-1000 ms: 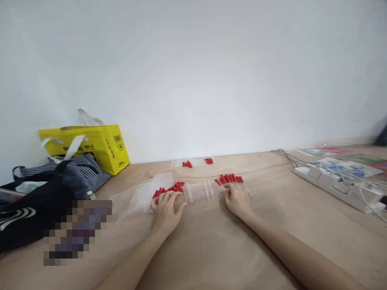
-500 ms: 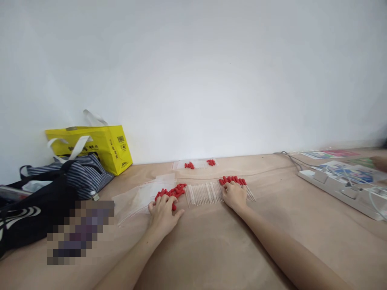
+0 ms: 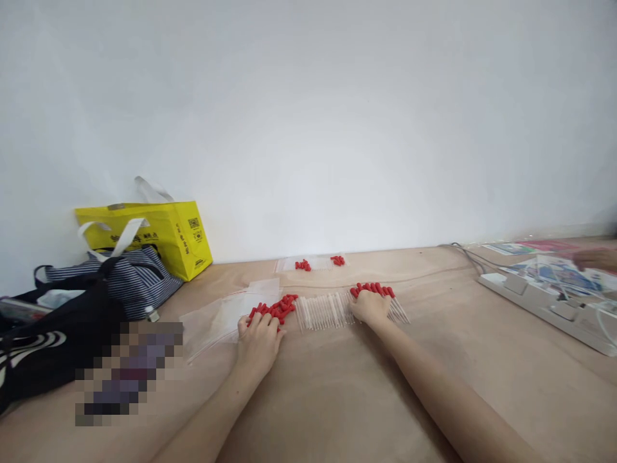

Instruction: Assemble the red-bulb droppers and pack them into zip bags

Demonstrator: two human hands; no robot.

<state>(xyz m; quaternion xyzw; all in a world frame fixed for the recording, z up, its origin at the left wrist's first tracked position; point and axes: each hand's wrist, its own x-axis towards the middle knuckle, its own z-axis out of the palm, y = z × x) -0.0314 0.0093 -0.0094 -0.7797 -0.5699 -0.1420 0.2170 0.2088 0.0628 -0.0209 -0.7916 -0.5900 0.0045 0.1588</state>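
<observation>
My left hand (image 3: 258, 334) lies over a loose pile of small red caps (image 3: 285, 305), fingers spread and touching them. Beside the pile, a row of thin white sticks (image 3: 325, 310) lies side by side on the table. At the row's right end several sticks bear red caps (image 3: 378, 289) on their far ends. My right hand (image 3: 370, 307) is closed at the border between the bare and the capped sticks. Its fingertips point down, and what they pinch is hidden.
Clear plastic bags (image 3: 216, 315) lie left of the pile; another bag with red caps (image 3: 303, 265) lies by the wall. A yellow bag (image 3: 195, 241), a striped bag (image 3: 144, 276) and a black bag (image 3: 58, 341) stand left. At right are a power strip (image 3: 540, 308) and another person's hand (image 3: 598, 259).
My left thumb has drawn in toward the fingers over the red pile. My right hand has shifted slightly left along the row. The other person's hand at right has moved left.
</observation>
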